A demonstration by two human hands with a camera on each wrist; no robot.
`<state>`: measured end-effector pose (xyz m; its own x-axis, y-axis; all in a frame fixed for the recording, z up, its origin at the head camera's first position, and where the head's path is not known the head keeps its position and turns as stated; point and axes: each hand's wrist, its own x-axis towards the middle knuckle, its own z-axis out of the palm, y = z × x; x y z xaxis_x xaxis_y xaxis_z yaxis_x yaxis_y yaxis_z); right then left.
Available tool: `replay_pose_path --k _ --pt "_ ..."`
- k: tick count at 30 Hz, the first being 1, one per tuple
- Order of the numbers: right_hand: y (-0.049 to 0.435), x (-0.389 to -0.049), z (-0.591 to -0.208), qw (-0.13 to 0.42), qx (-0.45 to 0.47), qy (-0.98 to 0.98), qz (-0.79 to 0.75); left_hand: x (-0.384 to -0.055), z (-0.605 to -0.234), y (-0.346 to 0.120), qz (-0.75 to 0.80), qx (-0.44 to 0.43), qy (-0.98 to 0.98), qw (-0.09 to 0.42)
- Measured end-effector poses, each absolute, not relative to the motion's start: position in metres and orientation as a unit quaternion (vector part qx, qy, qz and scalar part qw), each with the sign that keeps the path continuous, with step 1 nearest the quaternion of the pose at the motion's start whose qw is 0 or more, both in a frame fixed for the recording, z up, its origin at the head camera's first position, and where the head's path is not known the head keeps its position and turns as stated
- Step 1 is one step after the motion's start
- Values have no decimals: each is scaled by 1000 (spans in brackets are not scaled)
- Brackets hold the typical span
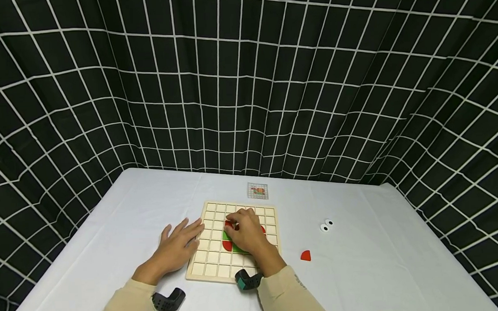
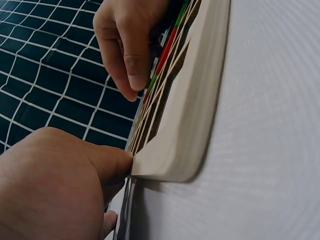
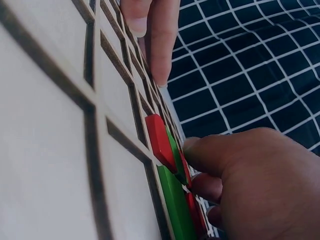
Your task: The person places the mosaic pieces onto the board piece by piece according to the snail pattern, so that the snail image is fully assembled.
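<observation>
A wooden grid board lies on the table with red and green pieces in its cells. My left hand has its fingers spread and touches the board's left edge; its thumb meets the board's corner in the left wrist view. Over the middle of the board, my right hand pinches a red piece between thumb and index finger. Close to it sit a green piece, a red quarter-round piece and another green piece. The right hand hides part of the pattern.
Right of the board lies a loose red quarter-round piece. Farther right are two white eye pieces with black dots. A small picture card lies behind the board. A black curtain with white grid lines surrounds the white table.
</observation>
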<state>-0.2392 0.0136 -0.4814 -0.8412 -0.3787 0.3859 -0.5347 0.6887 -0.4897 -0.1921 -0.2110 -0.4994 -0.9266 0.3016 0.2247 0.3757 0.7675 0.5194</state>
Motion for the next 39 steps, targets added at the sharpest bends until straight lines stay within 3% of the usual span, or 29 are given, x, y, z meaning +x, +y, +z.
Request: replay_pose_path --k 16,26,39 --pt "17 -237 -479 155 252 -893 338 -191 -499 -211 -291 -179 -938 67" --pt "25 -222 -451 123 243 -871 409 -190 -498 -210 -295 -182 -936 66" --pt "66 -200 -417 176 240 -857 421 -192 -502 -211 -293 -181 -936 67"
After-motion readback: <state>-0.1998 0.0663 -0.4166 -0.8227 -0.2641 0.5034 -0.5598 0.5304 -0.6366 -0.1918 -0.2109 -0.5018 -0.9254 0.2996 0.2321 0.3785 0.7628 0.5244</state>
